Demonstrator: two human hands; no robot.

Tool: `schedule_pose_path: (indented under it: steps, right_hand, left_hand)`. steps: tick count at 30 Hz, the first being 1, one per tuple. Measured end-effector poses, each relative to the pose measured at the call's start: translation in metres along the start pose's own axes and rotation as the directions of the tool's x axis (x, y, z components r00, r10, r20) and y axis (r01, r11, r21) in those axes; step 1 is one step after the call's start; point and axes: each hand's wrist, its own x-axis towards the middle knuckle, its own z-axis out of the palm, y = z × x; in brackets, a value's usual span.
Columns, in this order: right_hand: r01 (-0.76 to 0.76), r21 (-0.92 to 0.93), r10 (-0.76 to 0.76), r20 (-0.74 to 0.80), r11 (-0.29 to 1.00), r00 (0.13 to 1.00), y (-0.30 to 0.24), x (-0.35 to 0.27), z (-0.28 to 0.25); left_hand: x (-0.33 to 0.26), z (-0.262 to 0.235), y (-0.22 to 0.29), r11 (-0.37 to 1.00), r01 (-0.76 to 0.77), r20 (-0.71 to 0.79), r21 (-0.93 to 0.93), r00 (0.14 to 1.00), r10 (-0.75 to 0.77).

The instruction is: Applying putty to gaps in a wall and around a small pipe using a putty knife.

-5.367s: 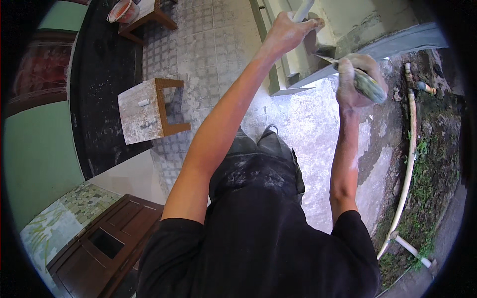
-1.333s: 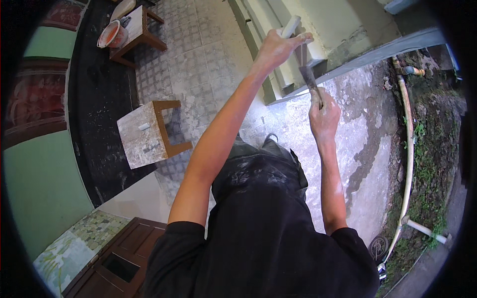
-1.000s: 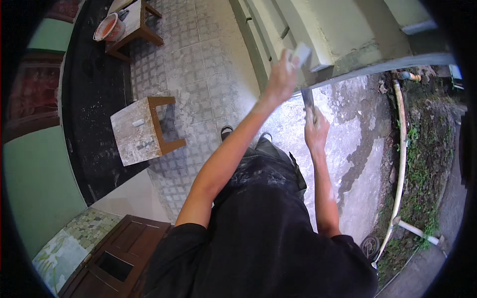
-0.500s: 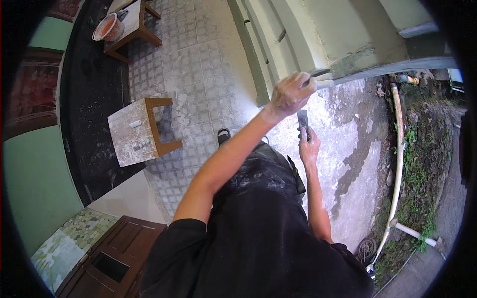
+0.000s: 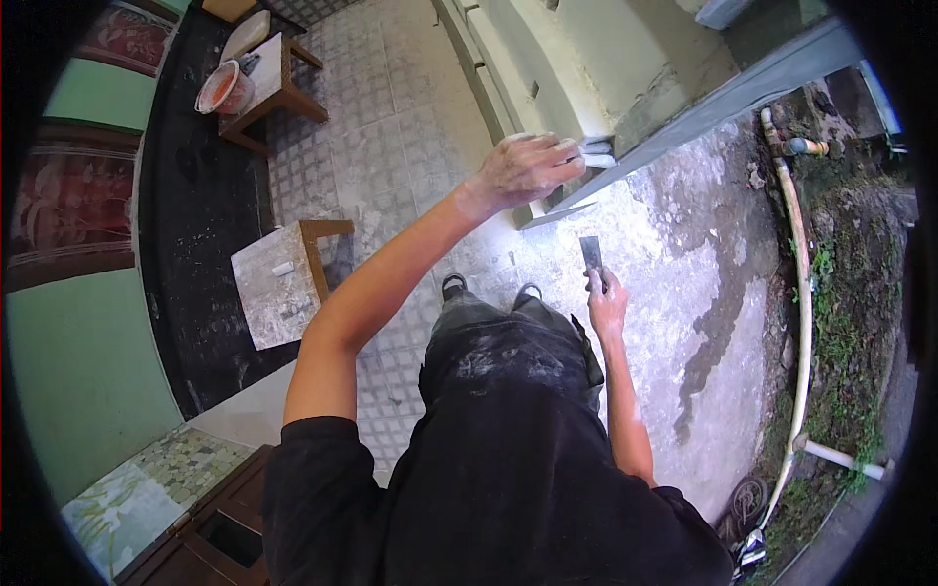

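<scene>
My left hand (image 5: 532,171), dusted with white powder, reaches out to the corner of a pale green wall edge (image 5: 586,107). Its fingers are closed on a small whitish block (image 5: 598,156) pressed at that corner; what exactly the block is does not show clearly. Lower down, my right hand (image 5: 608,305) grips a putty knife (image 5: 591,256), its flat grey blade pointing away from me. The knife touches neither the wall nor the floor.
On the left stand two low wooden benches, the nearer one (image 5: 269,303) with a small white piece (image 5: 283,269) on it, the farther bearing a bucket (image 5: 225,90). A white pipe (image 5: 803,322) runs beside mossy ground at the right. My feet stand on tiled, dusty floor.
My left hand has moved left along with the whitish block, staying at the wall's corner. The right hand still holds the putty knife, a little lower. The whole view has shifted slightly.
</scene>
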Motion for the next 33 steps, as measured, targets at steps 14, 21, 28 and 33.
schedule_pose_path:
  steps: [14, 21, 28, 33]
  right_hand:
    - [-0.03, 0.05, 0.032, -0.038, 0.998, 0.999, -0.002, -0.001, -0.007]
    - [-0.067, 0.106, 0.072, -0.042, 0.992, 0.997, -0.003, -0.006, -0.004]
    - [-0.073, 0.092, 0.068, 0.055, 0.993, 0.996, -0.024, -0.003, 0.007]
    - [0.061, 0.064, -0.066, 0.079, 0.996, 0.995, -0.033, 0.009, 0.02]
  left_hand:
    - [-0.03, 0.03, 0.078, 0.48, 0.726, 0.063, -0.492, 0.58, -0.812]
    - [0.009, 0.058, 0.063, -0.154, 0.653, 0.275, -0.741, 0.087, -0.957]
    - [0.048, 0.04, 0.066, -0.139, 0.806, 0.279, -0.576, 0.033, -0.96]
    - [0.032, 0.084, 0.049, -0.102, 0.737, 0.033, -0.669, -0.108, -0.994]
